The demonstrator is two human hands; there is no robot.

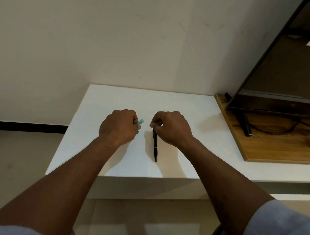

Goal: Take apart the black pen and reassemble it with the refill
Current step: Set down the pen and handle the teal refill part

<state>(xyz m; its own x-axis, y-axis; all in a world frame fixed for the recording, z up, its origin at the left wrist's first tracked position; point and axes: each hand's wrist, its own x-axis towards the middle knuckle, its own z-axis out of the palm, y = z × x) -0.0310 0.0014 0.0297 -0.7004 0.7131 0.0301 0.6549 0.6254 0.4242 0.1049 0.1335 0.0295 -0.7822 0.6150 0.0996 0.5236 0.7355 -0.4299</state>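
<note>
The task looks to be at its very beginning. The black pen [155, 146] lies on the white table [113, 101] in one piece, a little right of the middle of the frame, its length running towards the lower edge of the picture, and no separate part of it is to be seen. The left hand [118, 126] is just left of the centre. Its fingers are curled round a small teal piece [140, 122], pale and half transparent, which comes out at the thumb side (it may belong to the refill, but this I cannot tell). The right hand [171, 127] is close above the upper end of the pen. Its fingers are curled, and the thumb and forefinger are brought together in a narrow pinch pointing at the left hand. Whether they hold something thin I cannot tell, and they do not appear to grip the pen. So, in my judgement, all is still to do: to open the pen, to take out what is inside, to put in the refill and to close the pen again. The table stands against a plain cream wall [145, 36]. At the right side of the frame a wooden board [242, 139] adjoins it and carries a dark flat screen [274, 64] on a black stand. At the left a black skirting [24, 127] runs along the foot of the wall, above a pale floor.
</note>
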